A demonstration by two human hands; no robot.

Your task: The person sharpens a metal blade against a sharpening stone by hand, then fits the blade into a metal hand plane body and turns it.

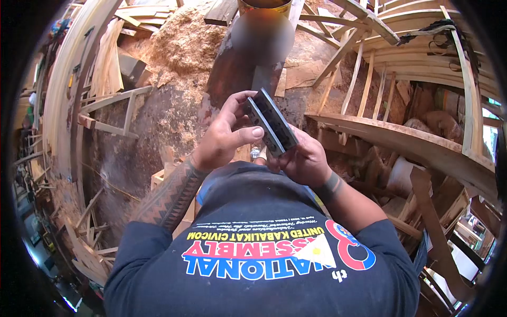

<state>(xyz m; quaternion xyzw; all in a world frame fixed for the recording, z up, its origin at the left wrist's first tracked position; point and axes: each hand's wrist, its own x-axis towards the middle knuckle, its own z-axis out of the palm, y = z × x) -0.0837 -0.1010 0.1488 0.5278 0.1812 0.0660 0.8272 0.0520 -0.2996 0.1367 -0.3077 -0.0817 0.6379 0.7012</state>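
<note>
A dark rectangular block-like piece point(272, 122), with two pale-edged flat sides and a dark gap between them, is held tilted in front of the chest. My left hand point(228, 132) grips its left side, thumb lying across the near face and fingers behind the upper end. My right hand point(303, 160) holds the lower right end, its fingers partly hidden under the piece. Beyond the hands lies a dark reddish-brown board point(227, 68), with a blurred patch and a round yellowish container point(265, 5) at its far end.
Sawdust point(182, 37) is heaped on the ground ahead. Long wooden strips point(74, 79) stand at the left near a small wooden frame point(129, 108). On the right are a curved plank point(401, 134), slats and a lattice-like wooden structure.
</note>
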